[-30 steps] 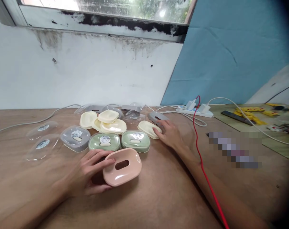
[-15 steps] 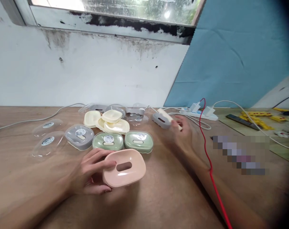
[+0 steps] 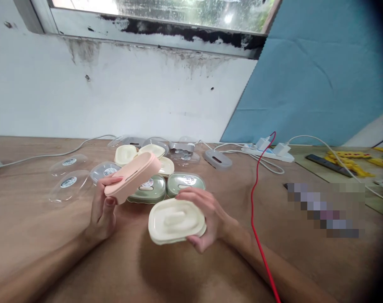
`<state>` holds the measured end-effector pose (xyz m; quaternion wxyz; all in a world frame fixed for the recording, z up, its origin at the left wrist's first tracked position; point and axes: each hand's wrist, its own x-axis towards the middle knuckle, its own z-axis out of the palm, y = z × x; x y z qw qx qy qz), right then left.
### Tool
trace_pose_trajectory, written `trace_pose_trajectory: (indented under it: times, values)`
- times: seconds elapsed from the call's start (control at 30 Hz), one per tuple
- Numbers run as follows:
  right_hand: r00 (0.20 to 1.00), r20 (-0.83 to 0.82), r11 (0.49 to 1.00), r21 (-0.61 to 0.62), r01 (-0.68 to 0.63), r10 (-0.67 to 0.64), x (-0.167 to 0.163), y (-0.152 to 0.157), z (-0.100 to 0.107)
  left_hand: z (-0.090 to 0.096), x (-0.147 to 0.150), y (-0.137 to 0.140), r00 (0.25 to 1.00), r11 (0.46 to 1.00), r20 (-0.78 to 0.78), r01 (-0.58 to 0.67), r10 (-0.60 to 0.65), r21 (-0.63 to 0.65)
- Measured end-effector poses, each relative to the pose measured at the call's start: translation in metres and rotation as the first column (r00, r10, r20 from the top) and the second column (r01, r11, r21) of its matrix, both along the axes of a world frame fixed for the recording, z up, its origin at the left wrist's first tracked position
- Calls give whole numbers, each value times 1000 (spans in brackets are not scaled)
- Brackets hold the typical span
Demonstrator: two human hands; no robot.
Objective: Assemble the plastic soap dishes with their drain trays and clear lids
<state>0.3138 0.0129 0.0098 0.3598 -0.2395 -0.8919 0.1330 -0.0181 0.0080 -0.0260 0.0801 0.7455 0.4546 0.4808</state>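
My left hand [image 3: 104, 210] grips a pink soap dish shell [image 3: 132, 179] with a long slot, tilted steeply above the table. In my right hand [image 3: 207, 214] is a cream soap dish base [image 3: 175, 221], its raised middle turned toward me. The two pieces are apart. Behind them stand two green soap dishes with clear lids, the left one [image 3: 148, 193] partly hidden by the pink shell and the right one [image 3: 186, 183] by my right hand. A grey lidded dish [image 3: 103, 170] and several cream pieces [image 3: 126, 155] lie farther back.
Clear lids [image 3: 69, 185] lie at the left. A grey slotted shell [image 3: 218, 159] is near the white power strip [image 3: 273, 153]. A red cable [image 3: 256, 219] crosses beside my right forearm. Yellow parts [image 3: 349, 160] lie at the far right.
My right hand has come from the back right to the middle front, bringing the cream base. My left hand has moved left and up and tilted the pink shell on edge.
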Motion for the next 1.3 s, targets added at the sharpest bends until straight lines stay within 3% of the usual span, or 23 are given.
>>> trace_pose_trajectory:
  times: [0.07, 0.13, 0.23, 0.3, 0.43, 0.53, 0.63, 0.73, 0.83, 1.03, 1.3]
  values:
    - [994, 68, 996, -48, -80, 83, -9, -4, 2, 4, 3, -1, 988, 996, 138, 54, -64, 71]
    - [988, 103, 993, -59, -106, 112, -14, -5, 2, 9, 6, -3, 966, 978, 174, 173, -192, 118]
    - [986, 135, 995, -19, -97, 99, -15, -3, 1, 14, 8, -2, 928, 921, 65, 352, -367, 166]
    - [986, 150, 997, 2, -76, 74, -12, -1, 0, 16, 8, -1, 908, 890, -16, 415, -419, 188]
    - [990, 122, 997, 37, -73, 68, -6, 6, -3, 19, 7, 1, 901, 880, -52, 433, -431, 195]
    - [996, -61, 991, 123, -56, 64, 0, 10, -5, 22, 7, 0, 882, 860, -59, 469, -467, 202]
    - [983, -175, 988, 155, -28, 55, 3, 8, -3, 24, 10, -3, 824, 819, -191, 559, -533, 127]
    - [996, -72, 992, 119, -49, 58, 2, 1, 2, 22, 16, -5, 752, 782, -308, 622, -583, 39]
    - [998, 47, 992, 113, -51, 46, -1, -5, 4, 17, 21, -6, 708, 753, -312, 657, -633, -38]
    - [991, 129, 994, 108, 13, -27, 4, -3, 2, 15, 15, -6, 743, 788, -269, 601, -613, -135]
    - [983, 181, 1000, 15, -20, 17, -4, -7, -5, 10, 17, -5, 730, 766, -242, 632, -640, -120]
